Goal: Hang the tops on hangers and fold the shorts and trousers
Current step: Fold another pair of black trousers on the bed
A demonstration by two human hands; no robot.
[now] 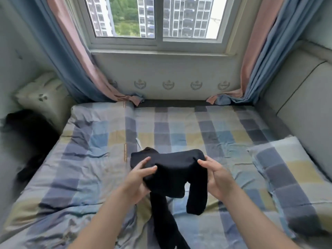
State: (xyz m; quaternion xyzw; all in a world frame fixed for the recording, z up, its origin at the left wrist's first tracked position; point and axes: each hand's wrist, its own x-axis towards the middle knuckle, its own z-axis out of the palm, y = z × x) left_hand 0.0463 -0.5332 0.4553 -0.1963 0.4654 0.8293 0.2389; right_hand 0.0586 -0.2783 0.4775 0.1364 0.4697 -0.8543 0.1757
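A black pair of trousers (172, 169) is held up over the checked bed, its top part bunched between my hands. Two dark legs hang down from it, the longer one trailing onto the sheet near the bottom edge of the view. My left hand (138, 178) grips the garment's left side, thumb on top and fingers underneath. At the right side my right hand (215, 177) holds it with the thumb pressed onto the cloth. A heap of dark clothes (27, 146) lies blurred at the bed's left edge.
The bed (179, 126) with its checked sheet fills the middle. A checked pillow (291, 177) lies at the right, a pale cushion (43, 97) at the far left. Curtains (80, 60) hang either side of the window (154, 20). A padded headboard (305, 101) stands at the right.
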